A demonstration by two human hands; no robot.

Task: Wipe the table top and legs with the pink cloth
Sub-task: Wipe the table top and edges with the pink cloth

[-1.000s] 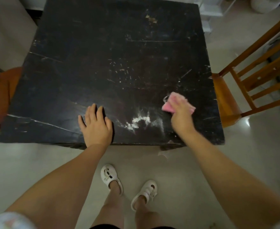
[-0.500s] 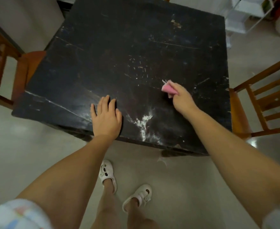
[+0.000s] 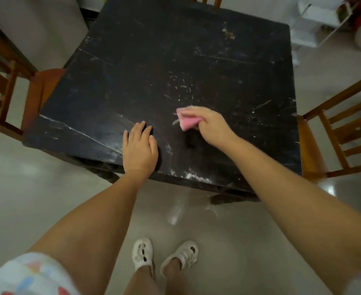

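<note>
A square black table (image 3: 175, 60) with many scratches fills the upper middle of the view. My right hand (image 3: 212, 125) is closed around a bunched pink cloth (image 3: 187, 120) and presses it on the table top, right of centre near the front. My left hand (image 3: 140, 147) rests flat, fingers together, on the top by the front edge, a little left of the cloth. White powdery residue (image 3: 193, 176) lines the front edge below my right arm. The table legs are mostly hidden under the top.
Wooden chairs stand at the left (image 3: 7, 90) and right (image 3: 333, 135) sides, and another at the far side (image 3: 205, 0). A white rack (image 3: 316, 20) stands at the back right. My feet in white sandals (image 3: 164, 255) stand on the pale floor before the table.
My right hand has carried the cloth leftward across the top towards my left hand. The white smear on the surface has mostly gone, leaving residue at the front edge. The left hand stays flat.
</note>
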